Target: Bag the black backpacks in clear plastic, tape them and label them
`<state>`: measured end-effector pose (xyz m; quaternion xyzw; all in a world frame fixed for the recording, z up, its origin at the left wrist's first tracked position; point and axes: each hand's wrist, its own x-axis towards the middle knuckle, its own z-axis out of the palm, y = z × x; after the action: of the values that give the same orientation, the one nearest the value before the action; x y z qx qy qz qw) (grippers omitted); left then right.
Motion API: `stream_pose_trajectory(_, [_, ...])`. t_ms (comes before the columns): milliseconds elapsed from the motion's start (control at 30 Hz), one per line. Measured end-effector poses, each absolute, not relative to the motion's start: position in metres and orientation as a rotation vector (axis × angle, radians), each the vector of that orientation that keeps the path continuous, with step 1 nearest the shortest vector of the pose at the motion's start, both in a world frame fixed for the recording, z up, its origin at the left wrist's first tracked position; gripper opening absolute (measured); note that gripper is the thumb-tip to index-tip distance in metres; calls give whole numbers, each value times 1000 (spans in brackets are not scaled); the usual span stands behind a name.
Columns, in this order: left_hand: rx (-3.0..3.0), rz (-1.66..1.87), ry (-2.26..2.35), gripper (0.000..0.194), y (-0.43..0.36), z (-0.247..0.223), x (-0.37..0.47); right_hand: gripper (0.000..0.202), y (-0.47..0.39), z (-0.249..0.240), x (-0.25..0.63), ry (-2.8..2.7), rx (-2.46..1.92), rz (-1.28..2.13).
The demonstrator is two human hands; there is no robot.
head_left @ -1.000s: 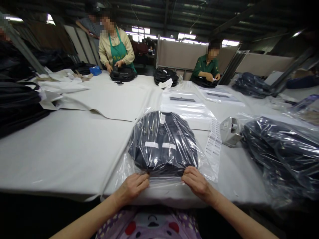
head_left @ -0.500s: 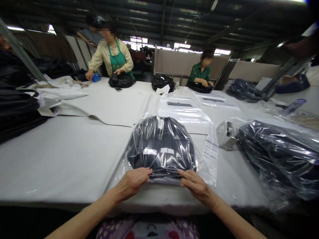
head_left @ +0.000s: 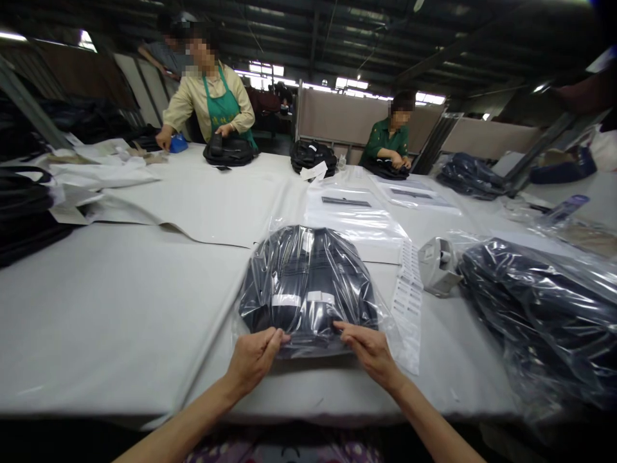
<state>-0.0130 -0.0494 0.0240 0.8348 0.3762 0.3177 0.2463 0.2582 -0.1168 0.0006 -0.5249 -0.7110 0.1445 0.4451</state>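
A black bag [head_left: 313, 276] in a clear plastic wrapper lies on the white table [head_left: 120, 308] in front of me. White labels show through the film. My left hand [head_left: 255, 357] pinches the wrapper's near edge at the left, thumb and fingers pressed together. At the right of that same edge, my right hand [head_left: 369, 350] has its fingers closed on the film, its index finger reaching onto the bag's lower front. Beside the bag on the right lies a strip of printed labels [head_left: 409, 289].
A label dispenser [head_left: 439, 265] and plastic-wrapped bags [head_left: 540, 308] are at the right. Flat clear plastic bags [head_left: 349, 218] lie beyond. Black bags [head_left: 29, 212] are stacked at the far left. Across the table, people [head_left: 224, 106] handle black bags.
Both hands have gone from flatter, outstretched fingers to a closed grip on the wrapper's near edge. The view has shifted slightly, and the bag's front looks a little more raised.
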Motion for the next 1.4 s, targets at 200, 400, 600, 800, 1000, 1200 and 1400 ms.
stream_pose_trajectory(200, [2197,844,1178,40,-48,32,-7,36,-105,0,248,-1607,-1603,295])
stream_pose_trajectory(400, [2328,707,1270,42,-41,42,-2,43,-94,7,244,-1705,-1839,173])
stream_pose_trajectory(600, [3020,924,1052,30,-29,50,-12,41,-89,6,245,-1745,-1961,127])
stream_pose_trajectory(800, [2655,508,598,31,-9,63,-20,43,-90,0,245,-1754,-1958,82])
stream_pose_trajectory(1000, [2190,293,1016,42,10,61,-6,46,-90,-4,246,-1737,-1975,85])
stream_pose_trajectory(1200, [2224,79,1172,39,21,74,-1,46,-87,1,244,-1710,-2069,130])
stream_pose_trajectory(1400, [2427,-30,1202,29,34,89,-6,46,-85,5,240,-1668,-2092,132])
